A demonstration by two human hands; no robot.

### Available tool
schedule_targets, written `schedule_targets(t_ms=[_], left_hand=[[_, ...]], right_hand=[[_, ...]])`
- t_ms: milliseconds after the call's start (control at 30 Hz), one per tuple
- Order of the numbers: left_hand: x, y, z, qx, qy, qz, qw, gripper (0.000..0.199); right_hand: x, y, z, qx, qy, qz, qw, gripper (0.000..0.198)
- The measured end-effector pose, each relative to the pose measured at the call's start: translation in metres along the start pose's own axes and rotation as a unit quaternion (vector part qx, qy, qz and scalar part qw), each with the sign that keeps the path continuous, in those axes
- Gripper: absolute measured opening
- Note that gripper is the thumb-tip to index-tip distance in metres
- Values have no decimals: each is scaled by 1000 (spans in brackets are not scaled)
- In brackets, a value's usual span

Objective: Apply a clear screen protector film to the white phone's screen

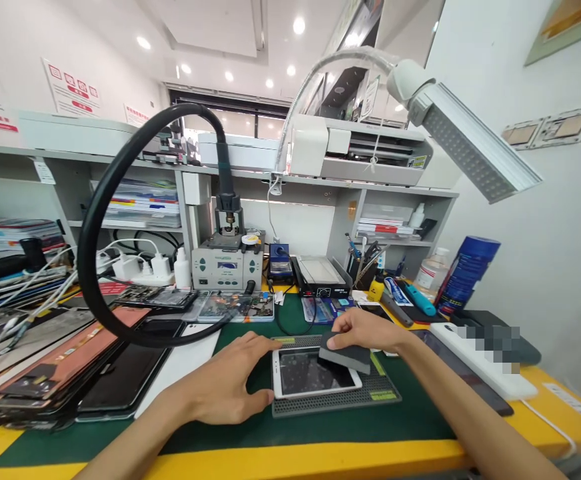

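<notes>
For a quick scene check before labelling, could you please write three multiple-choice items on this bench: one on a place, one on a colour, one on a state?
1. Where does the white phone lie?
A. on the gridded pad
B. on the shelf
C. on the printer

2. What colour is the bench mat?
A. red
B. green
C. white

3. What is the right hand doing?
A. hanging free
B. holding a bottle
C. pressing a dark block on the phone

Answers: 1 A, the pad shows around the phone; 2 B, green beside the yellow edge; 3 C, fingers rest on the block while the left hand steadies the phone.
</notes>
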State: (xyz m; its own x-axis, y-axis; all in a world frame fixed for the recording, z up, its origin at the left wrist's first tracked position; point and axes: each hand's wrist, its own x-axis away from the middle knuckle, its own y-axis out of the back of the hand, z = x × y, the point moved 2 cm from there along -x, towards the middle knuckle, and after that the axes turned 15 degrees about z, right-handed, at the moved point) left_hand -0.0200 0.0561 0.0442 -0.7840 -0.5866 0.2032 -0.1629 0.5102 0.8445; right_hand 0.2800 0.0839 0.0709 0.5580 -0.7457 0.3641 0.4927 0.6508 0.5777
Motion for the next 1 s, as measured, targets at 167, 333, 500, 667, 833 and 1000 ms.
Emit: schedule_targets(t_ms=[167, 333, 500, 667, 833, 1000], left_hand=[[-2, -2, -1, 3, 18, -1, 1000, 71], [-5, -1, 1, 1, 38, 2, 999, 70], [-8, 1, 7, -4, 39, -5, 999, 67], [-9, 0, 10, -8, 50, 4, 999, 64], [-9, -1, 12, -24, 58, -1, 998, 64], [-6, -4, 19, -50, 65, -15, 996, 65]], right_hand=[[-11, -1, 1, 24, 33, 46, 998, 41], [-10, -8, 2, 35, 56, 56, 996, 38], [-6, -20, 9, 39, 93, 85, 991, 39], [-5, -17, 7, 13, 128, 74, 989, 42], [-6, -6, -5, -25, 140, 32, 989, 41], [-10, -13, -6, 0, 137, 45, 990, 42]])
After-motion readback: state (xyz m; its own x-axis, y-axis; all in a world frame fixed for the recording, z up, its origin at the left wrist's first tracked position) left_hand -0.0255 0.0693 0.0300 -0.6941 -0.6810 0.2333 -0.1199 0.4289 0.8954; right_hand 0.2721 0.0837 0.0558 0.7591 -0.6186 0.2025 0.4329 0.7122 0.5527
